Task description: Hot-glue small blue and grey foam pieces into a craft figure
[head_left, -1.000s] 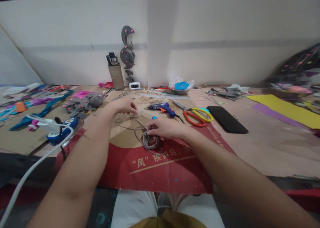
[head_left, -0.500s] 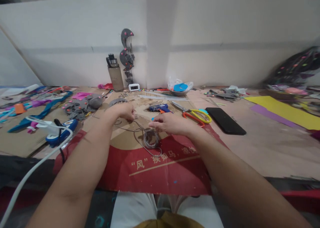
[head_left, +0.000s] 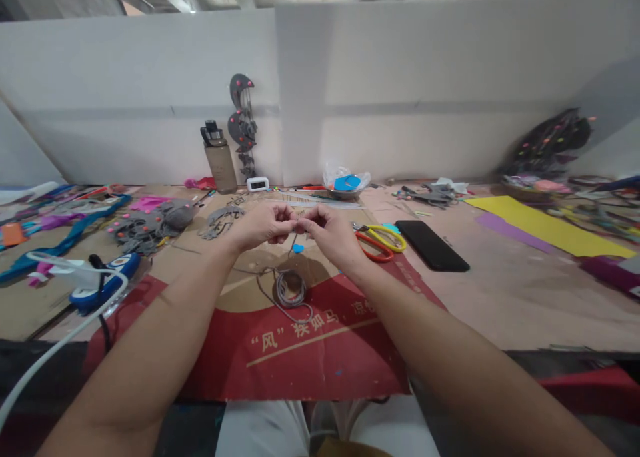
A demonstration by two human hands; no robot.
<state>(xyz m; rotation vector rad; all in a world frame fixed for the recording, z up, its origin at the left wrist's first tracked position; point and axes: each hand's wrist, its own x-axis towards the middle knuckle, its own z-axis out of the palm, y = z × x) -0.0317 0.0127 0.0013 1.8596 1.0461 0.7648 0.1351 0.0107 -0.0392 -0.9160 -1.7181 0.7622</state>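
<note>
My left hand [head_left: 267, 228] and my right hand [head_left: 327, 230] meet fingertip to fingertip above the work surface, both pinched on a thin grey cord. From the fingers the cord hangs down to a loose coil of grey cord [head_left: 291, 289] lying on the red and tan cardboard [head_left: 320, 350]. Left of my left hand lies a grey cut-out piece [head_left: 220, 222]. A small blue piece [head_left: 299, 248] rests just below the fingers. Scissors with red and yellow handles [head_left: 383, 240] lie beside my right hand, their blades partly hidden by it.
A black phone [head_left: 433, 245] lies right of the scissors, near yellow paper [head_left: 545, 227]. At the back stand a bottle [head_left: 219, 160] and a small white clock [head_left: 258, 185]. Grey pieces with pink dots [head_left: 153, 223] and a blue power strip [head_left: 106, 283] with a white cable are at left.
My hands were apart, the left near the cord's far part and the right above the coil. They have come together, lifting the cord between the fingertips. The view has shifted slightly.
</note>
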